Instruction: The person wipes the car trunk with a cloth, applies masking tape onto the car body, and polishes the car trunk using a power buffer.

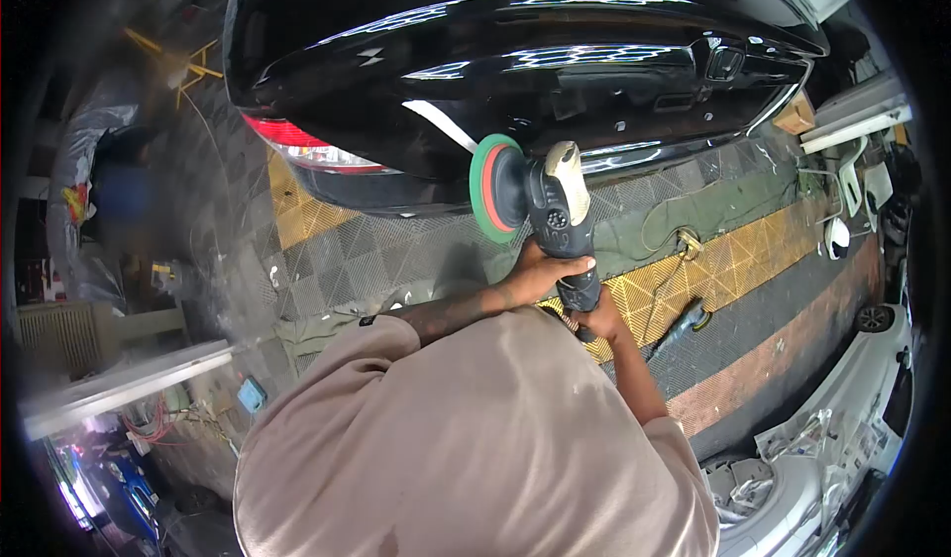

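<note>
A black and cream power polisher [557, 210] is held out in front of my chest, its round green and orange pad [493, 189] turned to the left. My left hand [536, 272] is wrapped round the polisher's body just behind the head. My right hand [596, 317] grips the rear end of the handle. Beyond the tool stands a glossy black car [396, 92], with a red and white tail light [302, 146] on its left corner. The pad overlaps the car's lower edge in view; whether they touch, I cannot tell.
A second power tool [684, 327] lies on the patterned floor [733, 260] to the right, with a cable near it. White chairs [850, 186] and a cardboard box [794, 115] stand at the right. A white car [842, 399] is at the lower right, a yellow stand [193, 65] at the upper left.
</note>
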Motion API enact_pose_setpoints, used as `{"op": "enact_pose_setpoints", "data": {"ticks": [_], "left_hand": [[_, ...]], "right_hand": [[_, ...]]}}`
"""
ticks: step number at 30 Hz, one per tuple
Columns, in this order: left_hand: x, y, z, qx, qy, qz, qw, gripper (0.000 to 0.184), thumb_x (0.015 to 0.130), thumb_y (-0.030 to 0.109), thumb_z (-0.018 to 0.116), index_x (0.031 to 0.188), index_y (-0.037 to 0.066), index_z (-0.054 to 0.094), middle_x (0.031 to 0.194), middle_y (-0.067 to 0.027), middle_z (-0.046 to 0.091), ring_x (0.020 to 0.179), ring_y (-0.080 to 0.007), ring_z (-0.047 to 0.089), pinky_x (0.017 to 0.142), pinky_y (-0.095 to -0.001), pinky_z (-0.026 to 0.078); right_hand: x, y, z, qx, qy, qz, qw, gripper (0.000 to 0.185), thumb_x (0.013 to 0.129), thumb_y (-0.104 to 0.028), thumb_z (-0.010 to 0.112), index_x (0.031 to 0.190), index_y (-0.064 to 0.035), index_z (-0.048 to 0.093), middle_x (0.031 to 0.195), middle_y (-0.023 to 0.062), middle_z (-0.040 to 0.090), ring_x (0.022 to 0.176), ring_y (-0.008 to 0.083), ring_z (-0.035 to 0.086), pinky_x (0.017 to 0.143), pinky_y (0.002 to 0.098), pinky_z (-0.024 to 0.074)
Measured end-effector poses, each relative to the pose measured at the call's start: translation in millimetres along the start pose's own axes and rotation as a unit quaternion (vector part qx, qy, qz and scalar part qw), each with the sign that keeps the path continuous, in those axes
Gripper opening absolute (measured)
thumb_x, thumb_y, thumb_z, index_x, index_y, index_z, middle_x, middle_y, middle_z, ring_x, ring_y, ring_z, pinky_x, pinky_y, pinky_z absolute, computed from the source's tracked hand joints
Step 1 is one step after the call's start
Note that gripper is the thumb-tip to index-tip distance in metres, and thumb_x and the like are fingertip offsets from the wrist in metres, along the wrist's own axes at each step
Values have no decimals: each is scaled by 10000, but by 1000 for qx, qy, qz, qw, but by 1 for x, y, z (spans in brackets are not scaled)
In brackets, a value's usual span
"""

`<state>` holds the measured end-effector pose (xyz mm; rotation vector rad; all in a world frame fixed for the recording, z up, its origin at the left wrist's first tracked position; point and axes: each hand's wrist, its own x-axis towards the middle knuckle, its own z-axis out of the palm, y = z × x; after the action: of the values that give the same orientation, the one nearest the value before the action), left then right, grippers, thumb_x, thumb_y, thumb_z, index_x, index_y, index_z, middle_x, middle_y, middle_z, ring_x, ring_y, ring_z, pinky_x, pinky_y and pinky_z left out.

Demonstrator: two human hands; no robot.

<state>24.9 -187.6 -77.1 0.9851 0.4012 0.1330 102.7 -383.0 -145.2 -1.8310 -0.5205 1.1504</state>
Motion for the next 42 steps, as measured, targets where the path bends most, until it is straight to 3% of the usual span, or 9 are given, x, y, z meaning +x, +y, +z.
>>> {"op": "enact_pose_setpoints", "data": {"ticks": [11, 16, 21, 24, 27, 31, 34, 37, 42], "left_hand": [[-5, 19, -10, 68, 23, 69, 995, 382, 780, 62, 799, 1119, 5, 632, 1044, -64, 674, 966, -141, 637, 863, -318, 529], [-8, 37, -12, 100, 22, 72, 992, 520, 757, 147, 832, 1197, 7, 594, 1131, -90, 649, 1076, -187, 602, 942, -349, 493], [17, 20, -26, 142, -73, 84, 984, 733, 729, 221, 856, 1330, 24, 485, 1294, -118, 555, 1221, -231, 513, 1034, -380, 424], [19, 25, -25, 137, -100, 44, 985, 743, 729, 208, 856, 1337, 21, 473, 1300, -124, 545, 1236, -234, 499, 1046, -385, 415], [2, 25, -16, 115, -27, 32, 993, 735, 728, 179, 854, 1335, 18, 472, 1293, -127, 543, 1230, -237, 502, 1042, -386, 419], [-2, 16, -13, 94, -16, 16, 995, 743, 732, 154, 849, 1346, 16, 453, 1284, -123, 543, 1220, -235, 506, 1034, -381, 427], [10, -4, -10, 84, -27, 42, 995, 719, 739, 134, 842, 1337, 20, 460, 1246, -100, 566, 1178, -213, 534, 1010, -377, 453], [9, -1, -2, 44, -29, 4, 999, 695, 734, 119, 845, 1318, 22, 479, 1235, -96, 574, 1167, -204, 541, 997, -371, 462], [-4, 8, -6, 68, 23, 23, 997, 626, 732, 112, 846, 1268, 14, 537, 1197, -96, 606, 1126, -198, 570, 975, -358, 473]], "right_hand": [[10, -43, 8, 0, 3, -18, 1000, 413, 620, -70, 783, 1011, 3, 676, 933, 98, 713, 839, 211, 686, 775, 343, 538], [21, -38, 9, -2, -36, -57, 998, 392, 636, -59, 765, 1012, 9, 675, 939, 102, 714, 846, 214, 691, 768, 332, 543], [25, -12, 27, 47, 66, -61, 995, 347, 661, -41, 740, 998, 8, 674, 945, 101, 715, 858, 201, 688, 779, 340, 537], [24, -9, 33, 53, 65, -71, 994, 331, 672, -43, 733, 994, 8, 674, 946, 100, 717, 859, 193, 684, 783, 344, 535], [15, -15, 30, 41, 35, -75, 996, 338, 672, -45, 736, 1000, 4, 673, 942, 99, 717, 852, 191, 682, 784, 344, 535], [7, -15, 16, -10, 6, -44, 999, 365, 661, -50, 758, 1011, 4, 674, 942, 102, 719, 842, 195, 683, 785, 339, 537], [-1, -9, 9, 26, 34, -7, 999, 382, 650, -55, 776, 1012, 12, 676, 951, 105, 720, 846, 205, 687, 792, 338, 540], [-5, -10, 2, 19, 26, -15, 999, 386, 645, -55, 784, 1008, 17, 674, 951, 104, 720, 845, 212, 689, 791, 340, 541], [3, -23, 7, 10, -21, -18, 1000, 392, 663, -84, 774, 1034, 1, 683, 950, 105, 721, 849, 208, 690, 786, 332, 540]]}}
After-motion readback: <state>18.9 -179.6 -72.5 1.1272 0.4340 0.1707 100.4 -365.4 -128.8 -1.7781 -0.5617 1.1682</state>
